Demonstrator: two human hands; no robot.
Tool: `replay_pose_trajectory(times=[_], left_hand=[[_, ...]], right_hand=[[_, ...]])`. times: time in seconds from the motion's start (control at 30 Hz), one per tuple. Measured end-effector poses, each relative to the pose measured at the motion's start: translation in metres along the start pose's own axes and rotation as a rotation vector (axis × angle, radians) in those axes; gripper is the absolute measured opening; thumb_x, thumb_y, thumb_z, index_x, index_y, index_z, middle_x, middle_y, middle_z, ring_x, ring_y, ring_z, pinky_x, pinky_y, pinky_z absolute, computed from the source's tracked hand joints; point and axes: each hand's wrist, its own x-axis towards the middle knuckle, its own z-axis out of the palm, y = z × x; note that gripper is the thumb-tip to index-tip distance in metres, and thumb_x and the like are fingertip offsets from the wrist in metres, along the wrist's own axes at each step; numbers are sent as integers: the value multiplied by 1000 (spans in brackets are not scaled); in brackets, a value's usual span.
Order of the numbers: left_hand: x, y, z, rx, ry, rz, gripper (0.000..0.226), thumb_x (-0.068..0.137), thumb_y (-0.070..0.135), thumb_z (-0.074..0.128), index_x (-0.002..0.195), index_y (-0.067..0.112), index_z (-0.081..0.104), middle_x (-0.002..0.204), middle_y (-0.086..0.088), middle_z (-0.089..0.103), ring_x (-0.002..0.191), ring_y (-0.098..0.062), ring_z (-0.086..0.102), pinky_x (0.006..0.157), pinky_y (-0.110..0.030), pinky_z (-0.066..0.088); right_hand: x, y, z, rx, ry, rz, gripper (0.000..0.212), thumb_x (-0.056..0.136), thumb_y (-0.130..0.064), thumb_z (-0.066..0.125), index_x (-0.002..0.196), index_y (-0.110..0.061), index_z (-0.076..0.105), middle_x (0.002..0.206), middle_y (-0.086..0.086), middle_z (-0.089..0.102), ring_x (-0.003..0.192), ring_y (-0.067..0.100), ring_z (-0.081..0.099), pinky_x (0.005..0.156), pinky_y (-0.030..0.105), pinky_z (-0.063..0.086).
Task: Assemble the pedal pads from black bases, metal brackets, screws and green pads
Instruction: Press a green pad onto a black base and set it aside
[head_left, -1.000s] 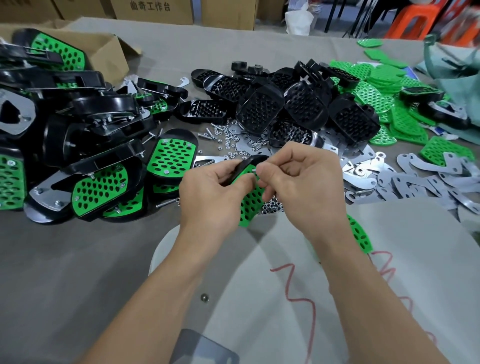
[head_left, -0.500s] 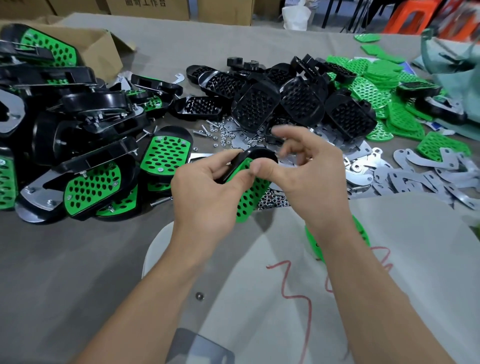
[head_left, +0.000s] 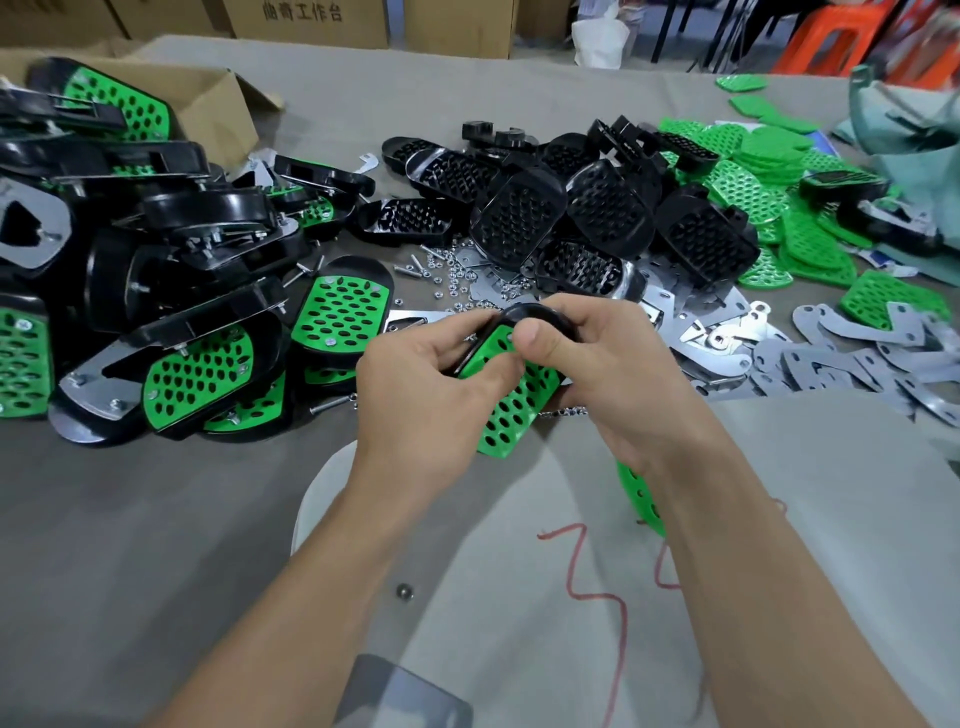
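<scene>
Right hand (head_left: 613, 374) now around pad (head_left: 511, 410)

Your bench (head_left: 130, 545) has a grey cover. At its far left you have an open box (head_left: 208, 98), flaps spread. Behind the bench stand cartons (head_left: 311, 21), one printed with characters, a white bag (head_left: 600, 36) and orange stools (head_left: 826, 41). A teal bag (head_left: 914, 135) sits at the right edge. Directly before you lies a pale sheet (head_left: 779, 493) marked with a red line (head_left: 597, 587), with a small stud (head_left: 403, 591) and a grey plate (head_left: 410, 696) nearest you.
</scene>
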Motion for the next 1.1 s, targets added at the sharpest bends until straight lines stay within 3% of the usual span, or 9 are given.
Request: replay_pose_trajectory(times=[0.1,0.2,0.3,0.4,0.53,0.7,0.8,0.97,1.1], left_hand=[[0,2,-2,37,-15,44,29,76,27,80,88,53,77,85,22,77,80,-1,74,74,-26,61],[0,3,-3,6,-15,49,26,77,25,80,92,46,78,89,17,78,85,-7,75,79,-35,63],[1,4,-4,-1,-23,61,30,77,24,80,101,41,77,92,13,79,87,-11,76,81,-36,63],[0,5,-3,-25,-8,43,32,76,24,82,105,34,78,93,11,79,89,-14,77,83,-38,63],[0,7,-3,-50,35,8,37,74,23,83,111,22,79,93,9,80,90,-15,77,83,-40,63],[-1,11,-1,-31,65,-4,29,69,33,77,98,36,80,88,10,79,86,-18,77,78,-39,63],[3,12,-2,-79,90,-82,26,62,34,74,86,42,81,85,0,79,81,-18,75,80,-41,63],[8,10,-6,-279,68,-289,32,59,18,75,89,24,84,87,-7,79,77,-19,73,77,-34,60],[7,11,-6,-275,3,-239,29,66,11,78,92,24,83,87,-4,79,75,-13,72,69,-23,56]], right_hand=[[-1,2,2,32,15,22,22,82,-23,76,88,-3,71,79,17,58,73,26,56,65,47,47],[0,2,7,29,52,10,16,80,-28,77,82,-13,72,75,11,59,70,22,56,63,42,49],[-1,1,8,56,65,17,14,79,-32,78,77,-20,71,72,4,60,68,18,57,61,38,50],[-1,3,8,109,30,41,14,84,-31,74,78,-19,68,72,3,59,68,17,56,62,36,51],[-2,3,9,145,21,47,20,89,-31,70,92,-11,73,84,11,64,78,25,60,71,47,54],[-2,4,11,154,45,27,14,95,-18,66,100,-11,77,87,12,70,78,23,63,65,42,59],[-3,5,13,192,13,38,21,95,-17,61,105,-9,77,93,16,70,83,29,65,74,60,59],[-1,6,15,6,34,-99,21,95,-5,59,101,-13,78,85,15,71,74,23,67,58,40,59],[1,12,15,-81,109,-147,20,90,-9,62,96,-20,78,86,11,74,78,24,68,67,53,60]])
